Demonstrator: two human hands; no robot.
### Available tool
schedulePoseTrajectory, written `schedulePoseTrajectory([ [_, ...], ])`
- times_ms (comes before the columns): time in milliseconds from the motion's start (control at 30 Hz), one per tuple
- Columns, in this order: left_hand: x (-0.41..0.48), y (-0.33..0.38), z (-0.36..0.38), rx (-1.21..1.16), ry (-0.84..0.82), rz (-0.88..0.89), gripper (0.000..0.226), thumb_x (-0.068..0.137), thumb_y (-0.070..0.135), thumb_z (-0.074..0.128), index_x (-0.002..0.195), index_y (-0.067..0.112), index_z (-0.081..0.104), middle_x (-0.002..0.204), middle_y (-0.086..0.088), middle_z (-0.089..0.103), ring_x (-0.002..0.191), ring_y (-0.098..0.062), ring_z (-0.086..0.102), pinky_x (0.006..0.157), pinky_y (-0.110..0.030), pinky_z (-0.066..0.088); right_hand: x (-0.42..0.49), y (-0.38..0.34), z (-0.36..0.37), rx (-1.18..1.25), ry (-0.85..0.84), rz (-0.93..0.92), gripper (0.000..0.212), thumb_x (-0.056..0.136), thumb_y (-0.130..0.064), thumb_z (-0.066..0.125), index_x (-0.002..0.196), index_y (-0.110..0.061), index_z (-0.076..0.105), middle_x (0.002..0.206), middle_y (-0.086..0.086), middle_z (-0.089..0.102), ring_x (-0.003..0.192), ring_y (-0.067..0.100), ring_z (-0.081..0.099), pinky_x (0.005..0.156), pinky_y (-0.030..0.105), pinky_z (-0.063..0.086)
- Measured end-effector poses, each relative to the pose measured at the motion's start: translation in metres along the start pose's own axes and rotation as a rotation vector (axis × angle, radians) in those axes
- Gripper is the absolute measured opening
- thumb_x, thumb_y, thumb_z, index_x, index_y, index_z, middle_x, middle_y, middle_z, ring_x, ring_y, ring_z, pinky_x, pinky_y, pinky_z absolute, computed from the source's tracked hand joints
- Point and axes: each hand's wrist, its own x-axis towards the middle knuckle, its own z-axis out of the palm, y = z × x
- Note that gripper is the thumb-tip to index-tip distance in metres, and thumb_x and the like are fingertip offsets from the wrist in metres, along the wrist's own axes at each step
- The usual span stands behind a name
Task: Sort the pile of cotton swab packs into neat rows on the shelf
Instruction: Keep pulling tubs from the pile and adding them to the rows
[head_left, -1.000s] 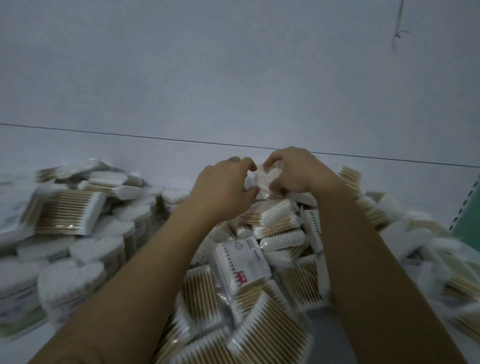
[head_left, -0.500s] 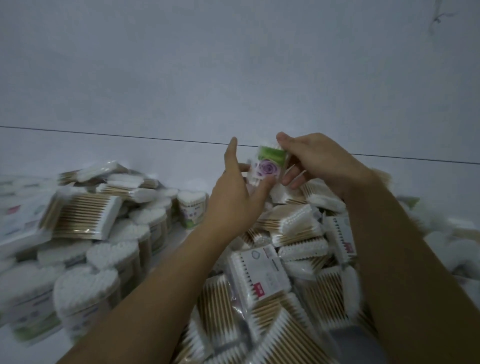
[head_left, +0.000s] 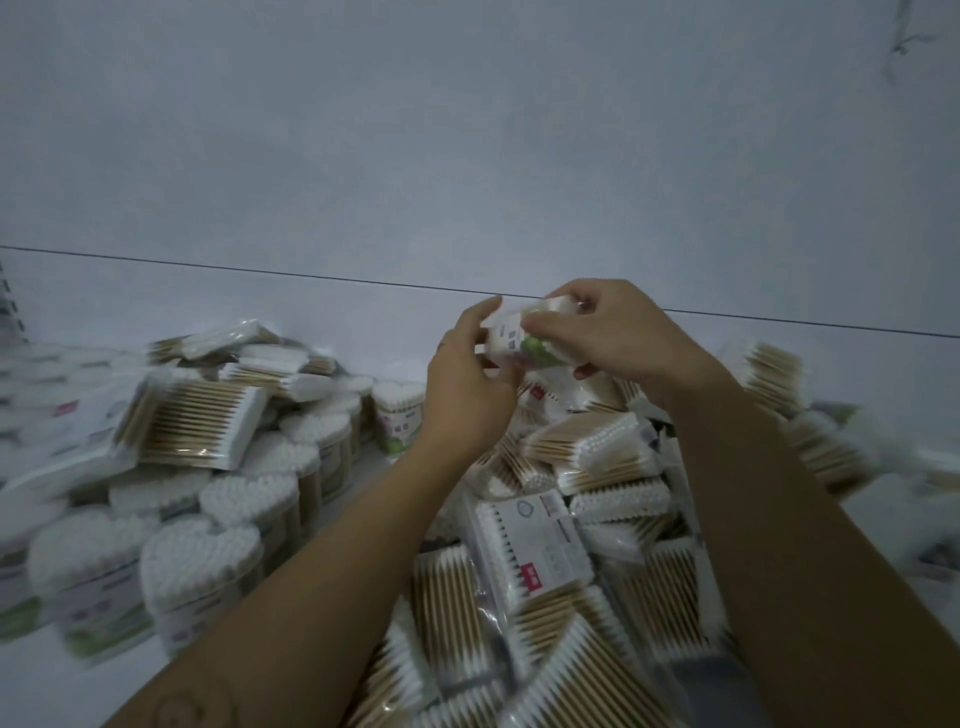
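Surveying through the head camera, I record a plain pale wall (head_left: 467, 130) filling the upper half. It meets the white shelf (head_left: 156, 296) at a thin dark seam (head_left: 260, 270). A loose pile (head_left: 597, 467) of cotton swab packs covers the shelf's centre and right. The packs lie at all angles, with wooden sticks and white tips showing through clear wrap. Left of it stand heart-shaped tubs (head_left: 202, 561), upright and touching one another in a rough cluster, tips upward. A flat pack (head_left: 197, 426) lies tilted on top of those tubs. The left hand (head_left: 467, 384) is raised above the pile, thumb up and fingers curled against the left side of a held tub (head_left: 506, 338). The right hand (head_left: 618, 332) grips the same tub from the right, thumb laid across its white label, fingers curled over its far side. The held tub is clear of the pile, tilted, just below the seam, with a green patch on its label. Outer edges of the view are blurred.
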Motion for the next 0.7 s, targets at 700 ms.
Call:
schedulePoseTrajectory([
  [700, 0.061, 0.058, -0.016, -0.040, -0.126, 0.012, 0.023, 0.093, 0.018, 0.062, 0.116, 0.015, 0.064, 0.104, 0.001, 0.065, 0.096, -0.014, 0.065, 0.086, -0.039, 0.058, 0.002, 0.001, -0.005, 0.291, 0.022, 0.079, 0.043, 0.083, -0.010, 0.069, 0.122, -0.021, 0.055, 0.107, 0.007, 0.069, 0.090, 0.019, 0.070, 0.075, 0.034, 0.061],
])
